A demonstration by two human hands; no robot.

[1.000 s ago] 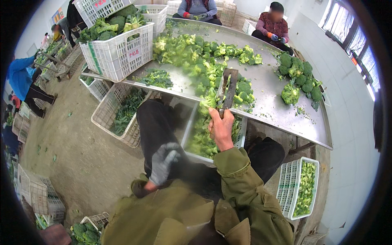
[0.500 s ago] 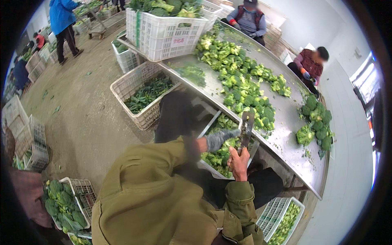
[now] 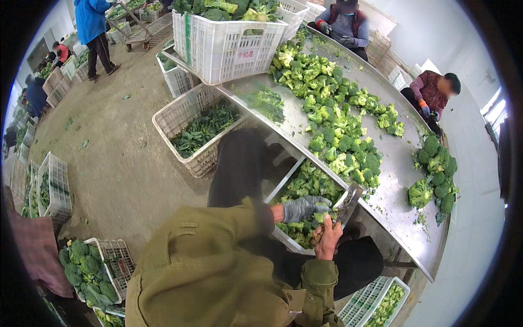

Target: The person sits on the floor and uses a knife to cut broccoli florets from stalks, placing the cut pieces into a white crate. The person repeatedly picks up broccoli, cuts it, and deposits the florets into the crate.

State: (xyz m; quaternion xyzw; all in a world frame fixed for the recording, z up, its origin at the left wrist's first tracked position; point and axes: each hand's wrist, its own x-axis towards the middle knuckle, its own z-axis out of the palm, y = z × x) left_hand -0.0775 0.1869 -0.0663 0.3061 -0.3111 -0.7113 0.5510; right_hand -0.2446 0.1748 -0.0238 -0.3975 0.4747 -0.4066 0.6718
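Note:
My left hand (image 3: 304, 209), in a grey glove, is closed around a small piece of broccoli (image 3: 325, 216), partly hidden by the fingers. Close beside it, my bare right hand (image 3: 328, 237) grips a knife, its broad dark blade (image 3: 350, 204) slanting up and right to the table's near edge. Both hands are above a crate full of cut broccoli florets (image 3: 311, 182), between my knees. On the metal table (image 3: 400, 177) beyond lies a long heap of florets (image 3: 340, 117). Larger broccoli heads (image 3: 437, 173) are piled at its right side.
A white crate of broccoli (image 3: 231, 52) stands at the table's left corner. Below it, another crate (image 3: 163, 122) holds leaves. More crates stand at lower left (image 3: 117, 256) and lower right (image 3: 364, 298). Two people (image 3: 436, 95) (image 3: 348, 27) sit across the table; another in blue (image 3: 91, 24) stands far left.
Both hands have come back from the table edge to over the floret crate. The knife has tilted further right. The whole view has shifted slightly.

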